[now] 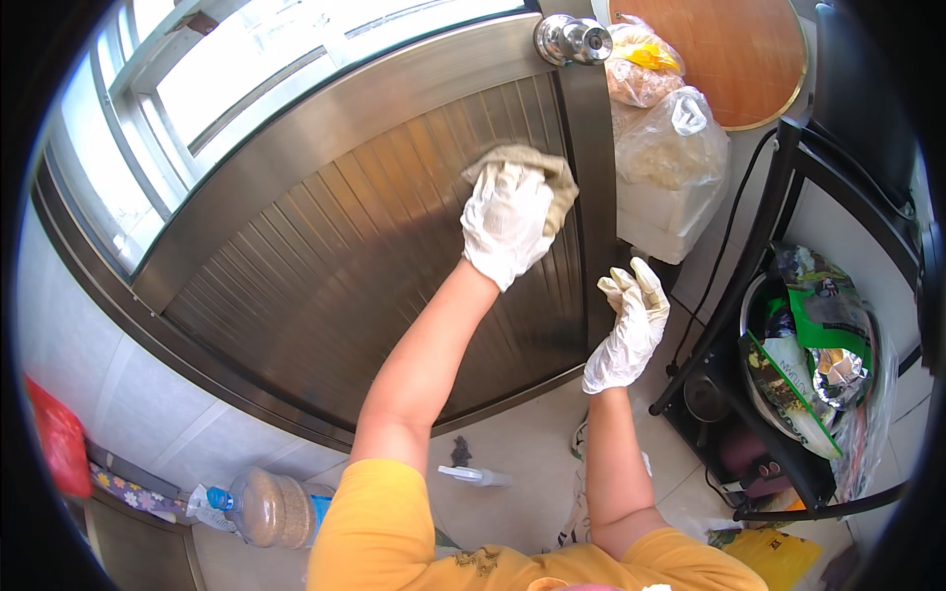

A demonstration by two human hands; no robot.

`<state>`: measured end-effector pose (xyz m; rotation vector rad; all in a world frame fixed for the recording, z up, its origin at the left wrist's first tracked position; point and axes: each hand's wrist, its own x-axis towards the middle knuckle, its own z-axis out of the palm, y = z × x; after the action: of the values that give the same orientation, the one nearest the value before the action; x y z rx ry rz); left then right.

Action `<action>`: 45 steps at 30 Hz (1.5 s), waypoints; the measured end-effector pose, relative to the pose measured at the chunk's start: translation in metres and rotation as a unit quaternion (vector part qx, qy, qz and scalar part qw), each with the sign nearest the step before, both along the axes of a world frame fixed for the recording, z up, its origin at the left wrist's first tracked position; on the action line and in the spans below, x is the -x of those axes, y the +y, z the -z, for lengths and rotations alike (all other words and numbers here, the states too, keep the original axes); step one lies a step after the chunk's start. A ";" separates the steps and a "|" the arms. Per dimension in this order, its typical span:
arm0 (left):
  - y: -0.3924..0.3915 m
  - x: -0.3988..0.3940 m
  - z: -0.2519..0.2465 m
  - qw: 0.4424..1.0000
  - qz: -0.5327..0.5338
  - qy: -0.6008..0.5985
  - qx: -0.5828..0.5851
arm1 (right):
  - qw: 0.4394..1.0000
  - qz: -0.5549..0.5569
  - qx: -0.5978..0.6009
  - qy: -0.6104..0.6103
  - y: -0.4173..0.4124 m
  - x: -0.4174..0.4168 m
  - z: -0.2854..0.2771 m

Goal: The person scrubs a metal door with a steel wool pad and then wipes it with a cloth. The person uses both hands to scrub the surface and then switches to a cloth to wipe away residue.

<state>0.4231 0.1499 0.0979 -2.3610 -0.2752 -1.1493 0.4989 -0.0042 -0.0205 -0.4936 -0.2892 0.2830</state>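
Note:
My left hand [508, 218], in a white glove, presses a beige cloth [563, 193] flat against the ribbed lower panel of a brown metal door [355, 281]. The cloth shows above and to the right of the fingers. My right hand [630, 321], gloved too, is raised beside the door's right edge, with its fingers slightly curled and apart and nothing in it. A round silver doorknob [573, 41] sits at the door's upper right, above both hands.
Right of the door, plastic bags [669, 140] rest on a white foam box [654, 214] near a round wooden board [728, 59]. A black rack [768, 170] holds a bowl of packets. A grain-filled plastic bottle [270, 508] and a white spray bottle [484, 476] lie on the floor.

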 end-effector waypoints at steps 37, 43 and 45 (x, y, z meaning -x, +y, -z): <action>-0.015 0.005 -0.002 0.997 -0.069 0.007 0.032 | 0.997 -0.053 0.036 -0.046 -0.015 0.003 -0.023; -0.026 -0.025 -0.061 0.987 -0.132 -0.090 0.018 | 0.995 -0.069 0.043 -0.050 -0.018 0.002 -0.026; -0.028 -0.022 -0.047 0.985 -0.142 -0.097 0.002 | 0.996 -0.066 0.040 -0.050 -0.017 0.004 -0.026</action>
<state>0.4453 0.1224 0.1451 -2.1286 -0.6591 -1.2371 0.4952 -0.0215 0.0051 -0.5687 -0.4093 0.4007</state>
